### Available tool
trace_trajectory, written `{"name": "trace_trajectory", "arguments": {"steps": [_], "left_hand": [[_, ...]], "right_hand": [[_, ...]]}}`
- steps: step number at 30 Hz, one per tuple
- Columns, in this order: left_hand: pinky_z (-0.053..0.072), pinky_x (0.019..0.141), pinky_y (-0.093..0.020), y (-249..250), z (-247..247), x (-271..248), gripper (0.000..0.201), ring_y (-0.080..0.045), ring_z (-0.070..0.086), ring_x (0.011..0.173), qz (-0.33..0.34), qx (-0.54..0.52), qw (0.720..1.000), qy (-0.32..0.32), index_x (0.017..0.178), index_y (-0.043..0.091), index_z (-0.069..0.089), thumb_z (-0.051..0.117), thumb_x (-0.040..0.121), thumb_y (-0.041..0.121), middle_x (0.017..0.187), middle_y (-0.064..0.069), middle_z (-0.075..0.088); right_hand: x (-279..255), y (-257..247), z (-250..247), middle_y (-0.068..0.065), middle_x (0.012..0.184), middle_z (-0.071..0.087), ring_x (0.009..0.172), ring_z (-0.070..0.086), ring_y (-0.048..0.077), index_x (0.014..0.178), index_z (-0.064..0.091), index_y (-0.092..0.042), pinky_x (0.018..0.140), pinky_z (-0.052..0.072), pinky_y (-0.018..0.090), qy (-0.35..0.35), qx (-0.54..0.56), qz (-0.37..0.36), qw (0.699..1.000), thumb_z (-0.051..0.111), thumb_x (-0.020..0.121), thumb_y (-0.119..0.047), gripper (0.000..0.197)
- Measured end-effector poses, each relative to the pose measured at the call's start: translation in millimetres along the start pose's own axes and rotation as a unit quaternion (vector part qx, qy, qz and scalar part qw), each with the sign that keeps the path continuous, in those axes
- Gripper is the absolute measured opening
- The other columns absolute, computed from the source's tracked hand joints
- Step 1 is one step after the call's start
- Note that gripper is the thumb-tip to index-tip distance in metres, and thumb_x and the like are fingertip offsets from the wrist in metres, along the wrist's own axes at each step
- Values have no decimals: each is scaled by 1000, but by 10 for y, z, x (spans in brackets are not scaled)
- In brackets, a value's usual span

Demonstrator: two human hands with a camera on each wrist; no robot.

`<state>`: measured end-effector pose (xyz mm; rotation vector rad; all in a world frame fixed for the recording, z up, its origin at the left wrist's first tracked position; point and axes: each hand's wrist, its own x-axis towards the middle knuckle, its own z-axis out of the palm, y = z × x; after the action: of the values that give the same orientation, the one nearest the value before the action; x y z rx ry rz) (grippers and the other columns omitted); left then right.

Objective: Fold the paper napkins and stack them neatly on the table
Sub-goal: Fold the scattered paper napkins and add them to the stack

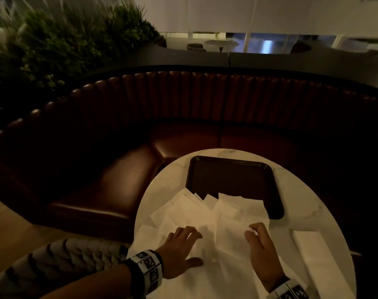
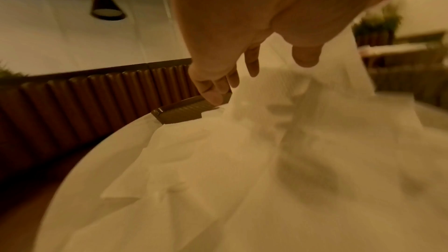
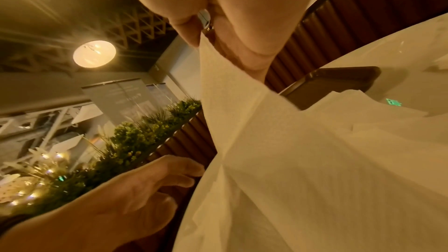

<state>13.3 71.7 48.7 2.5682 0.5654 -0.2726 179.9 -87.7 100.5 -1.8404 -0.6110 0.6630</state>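
Pinching one napkin (image 3: 242, 91) by its top corner — right hand (image 1: 259, 244), thumb and fingers (image 3: 186, 26) closed on it. It hangs corner-up, long axis near vertical, above the loose pile (image 1: 196, 212) on the counter (image 1: 291, 225). Left hand (image 1: 179, 249) spread, relaxed on the pile. Risks: thin paper tearing, neighbouring sheets dragging — toward the tray (image 1: 231, 175).
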Motion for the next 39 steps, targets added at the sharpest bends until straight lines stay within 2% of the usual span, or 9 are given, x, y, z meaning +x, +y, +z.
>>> {"name": "trace_trajectory", "arguments": {"steps": [9, 13, 17, 21, 25, 27, 29, 34, 39], "left_hand": [[44, 101, -32, 391, -123, 88, 72, 2, 50, 114, -45, -365, 929, 32, 126, 42, 49, 69, 63, 73, 126, 24, 54], [51, 93, -29, 458, -161, 55, 45, -3, 60, 103, -16, -358, 932, 51, 117, 31, 61, 63, 81, 59, 112, 17, 66], [50, 77, -31, 497, -286, 1, 38, -14, 59, 82, -6, -306, 951, 30, 90, 22, 62, 58, 84, 59, 87, 6, 65], [44, 74, -24, 573, -367, -23, 23, -7, 56, 78, -6, -276, 961, -6, 84, 29, 60, 57, 89, 52, 81, 14, 60], [41, 76, -17, 637, -456, -48, 24, -7, 54, 86, 38, -175, 981, -70, 105, 19, 64, 57, 93, 39, 103, 2, 65], [43, 78, -20, 636, -510, -35, 23, -9, 56, 89, 94, -125, 984, -88, 106, 15, 64, 57, 94, 34, 107, -3, 66], [47, 87, -30, 628, -577, -28, 25, -19, 61, 95, 126, -84, 983, -104, 107, 12, 64, 55, 95, 32, 107, -8, 67], [49, 90, -35, 605, -714, 65, 31, -20, 60, 94, 105, -44, 981, -157, 106, 14, 67, 58, 92, 40, 105, -6, 68], [47, 96, -34, 625, -851, 259, 33, -16, 57, 101, 67, -14, 984, -166, 113, 20, 63, 52, 93, 45, 114, 0, 63]], "right_hand": [[-68, -229, 11, 17, 103, 58, 98, 56, 33, 102, 51, -7, 85, 47, 44, 3, 82, 75, 994, 45, 96, -14, 10], [-49, -200, 22, 23, 104, 59, 100, 56, 38, 93, 55, -9, 92, 46, 48, 88, 171, 113, 975, 47, 95, -12, 9], [-123, -129, -75, 16, 110, 60, 100, 58, 36, 107, 52, -14, 75, 54, 45, 106, 272, 136, 947, 48, 95, -17, 12], [-157, -82, -115, 3, 133, 49, 113, 52, 24, 114, 42, -30, 86, 50, 41, 131, 127, 28, 983, 62, 87, -16, 37], [-240, -262, -102, -27, 148, 17, 139, 14, 3, 132, 26, -47, 110, 21, 34, -8, -236, -226, 945, 63, 83, -31, 63], [-221, -358, -74, -31, 148, 17, 141, 1, 0, 129, 33, -49, 116, 0, 42, -152, -344, -211, 902, 55, 85, -41, 49], [-191, -390, -24, -22, 143, 37, 138, 21, 3, 130, 40, -43, 116, -6, 47, -263, -332, -119, 898, 52, 88, -48, 44], [-203, -368, -31, -15, 93, 62, 90, 54, 2, 117, 59, -33, 99, 38, 26, -246, -243, -49, 937, 57, 87, -42, 31], [-211, -116, -306, -13, 93, 66, 88, 58, 2, 88, 63, -38, 77, 43, 14, -202, -214, -36, 955, 58, 88, -33, 7]]}}
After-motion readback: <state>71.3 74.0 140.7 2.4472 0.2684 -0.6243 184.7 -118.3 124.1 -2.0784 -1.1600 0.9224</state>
